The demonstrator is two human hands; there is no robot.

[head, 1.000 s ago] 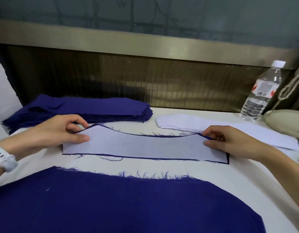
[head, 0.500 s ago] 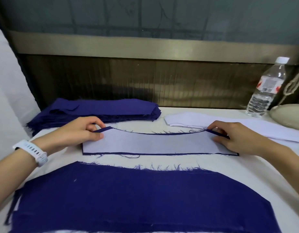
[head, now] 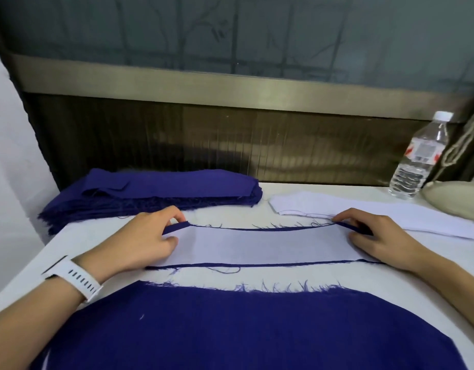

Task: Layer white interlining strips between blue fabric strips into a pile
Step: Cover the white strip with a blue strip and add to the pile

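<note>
- A white interlining strip (head: 262, 245) lies flat across the middle of the table (head: 444, 289), on top of a blue fabric strip (head: 257, 264) that shows only as a thin dark border along its near and far edges.
- The left hand (head: 148, 241) sits at the strip's left end, with thumb and forefinger pinching the far corner of the blue fabric strip, which is lifted and folded slightly up.
- The right hand (head: 374, 240) sits at the right end with its fingers curled, pinching the far right corner of the blue fabric strip; the heel of the hand rests over the layered end.
- A white watch (head: 76, 279) is on the left wrist.
- Beyond the left hand lies a stack of blue strips (head: 161, 193); beyond the right hand lies a pile of white interlining (head: 364, 212).
- Nearest the camera, a large blue cloth (head: 230, 329) with a frayed far edge covers the front of the table.
- The table top is white.
- A clear water bottle (head: 417, 161) stands at the far right, next to a beige rounded object (head: 457, 198) and a hanging cord (head: 460, 148).
- Behind the table is a dark ribbed panel (head: 230, 145) below a metal rail and greyish glass.
</note>
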